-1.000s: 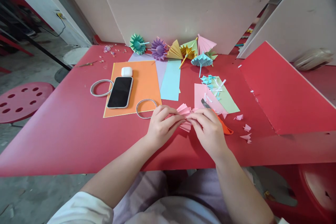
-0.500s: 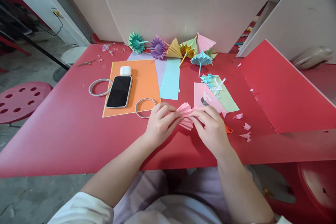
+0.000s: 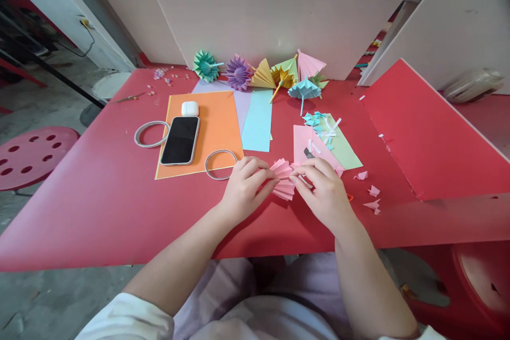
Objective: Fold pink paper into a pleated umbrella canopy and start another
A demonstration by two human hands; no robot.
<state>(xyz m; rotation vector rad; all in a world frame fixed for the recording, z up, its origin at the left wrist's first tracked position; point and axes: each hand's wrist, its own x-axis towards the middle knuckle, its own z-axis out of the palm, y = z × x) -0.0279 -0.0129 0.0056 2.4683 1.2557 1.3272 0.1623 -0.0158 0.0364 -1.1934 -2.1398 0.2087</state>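
Observation:
A pleated pink paper fan (image 3: 283, 179) is spread between my two hands, just above the red table. My left hand (image 3: 247, 183) pinches its left side. Opposite it, my right hand (image 3: 319, 187) has thumb and fingers closed at the fan's right edge. Beyond the right hand lies a flat pink paper sheet (image 3: 303, 139), with the dark tip of a cutter (image 3: 308, 153) resting over it. Most of the cutter is hidden behind the hand. Close to the left hand is a silver ring (image 3: 220, 164). Pink paper scraps (image 3: 373, 191) lie to the right.
A phone (image 3: 180, 141) and a white earbud case (image 3: 190, 109) lie on orange paper (image 3: 217, 127). Folded paper umbrellas (image 3: 239, 72) line the back wall. Green paper (image 3: 346, 149) holds blue and white scraps. A red board (image 3: 434, 143) stands tilted at right; a stool (image 3: 37, 154) is at left.
My right hand has shifted slightly to the right, and a bit more of the pink fan shows between the hands. The left hand has barely moved.

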